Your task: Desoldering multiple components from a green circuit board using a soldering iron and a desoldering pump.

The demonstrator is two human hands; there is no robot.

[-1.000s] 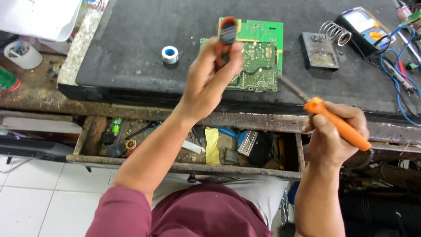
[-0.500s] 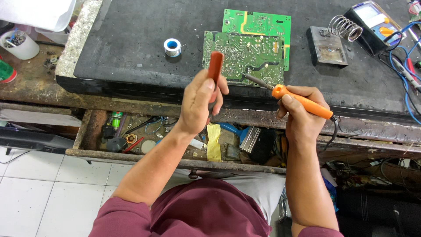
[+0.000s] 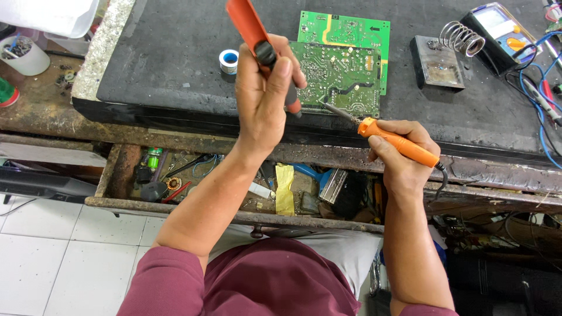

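My left hand (image 3: 263, 96) grips an orange-red desoldering pump (image 3: 250, 29), held upright with its lower tip close to the near green circuit board (image 3: 339, 76). My right hand (image 3: 407, 161) holds an orange soldering iron (image 3: 398, 143); its metal tip points left and touches the near edge of that board. A second green board (image 3: 345, 29) lies partly under the first, farther back on the black mat (image 3: 170, 64).
A solder spool (image 3: 229, 60) sits left of the boards. A soldering stand with a coil (image 3: 442, 58) and a multimeter (image 3: 497, 35) with blue leads are at the right. An open drawer (image 3: 111, 181) of tools and scraps lies below the bench edge. A white cup (image 3: 23, 55) stands far left.
My left hand has lifted the pump higher and upright beside the board. The right hand keeps the iron's tip at the board's near edge. The camera has moved closer.
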